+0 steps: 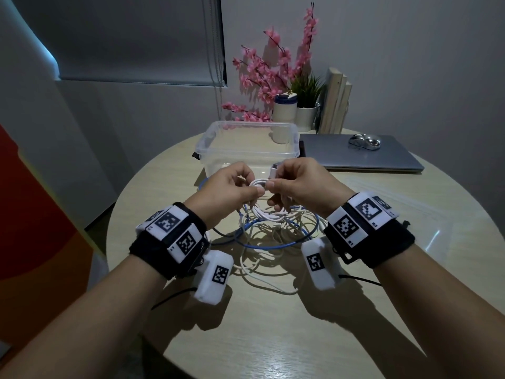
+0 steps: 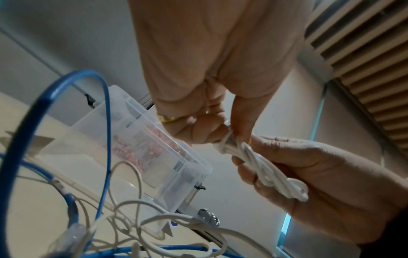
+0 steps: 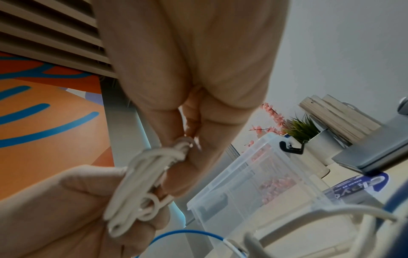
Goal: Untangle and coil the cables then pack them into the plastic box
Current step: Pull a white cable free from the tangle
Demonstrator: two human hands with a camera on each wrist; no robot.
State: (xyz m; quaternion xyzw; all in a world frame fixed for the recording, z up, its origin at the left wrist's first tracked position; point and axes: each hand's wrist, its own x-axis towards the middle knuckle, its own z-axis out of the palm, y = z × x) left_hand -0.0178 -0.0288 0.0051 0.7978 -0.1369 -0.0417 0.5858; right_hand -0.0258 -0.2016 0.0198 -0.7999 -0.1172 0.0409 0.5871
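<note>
**White cable bundle held between both hands above the tangle**

Much of the bundle is covered by fingers in the head view, and the far end of the white connector [image 1: 274,170] is only partly seen above the right thumb. In both wrist views the near cables are blurred, and the ends of the loose strands are cut off at the lower frame edges. How the strands of the tangle cross one another cannot be made out.

A round, pale wooden tabletop [image 1: 273,337] fills the lower half of the head view, in a dim room with grey walls and a lowered blind at upper left. At upper right of centre are seen pink artificial blossoms [image 1: 269,67], a small potted plant [image 1: 307,105], a white tumbler [image 1: 284,110], a closed grey laptop [image 1: 363,157] and a silver mouse [image 1: 364,141] on it.

A coiled white cable [image 2: 264,171] is held at frame centre: it is gripped by the left hand [image 1: 226,187] and pinched at its wrapped end by the right hand [image 1: 300,184]. Below the hands, a tangle of white cables [image 1: 273,242] and a blue cable [image 1: 273,246] lies on the tabletop. The clear plastic box [image 1: 246,153] stands open just beyond the hands.
</note>
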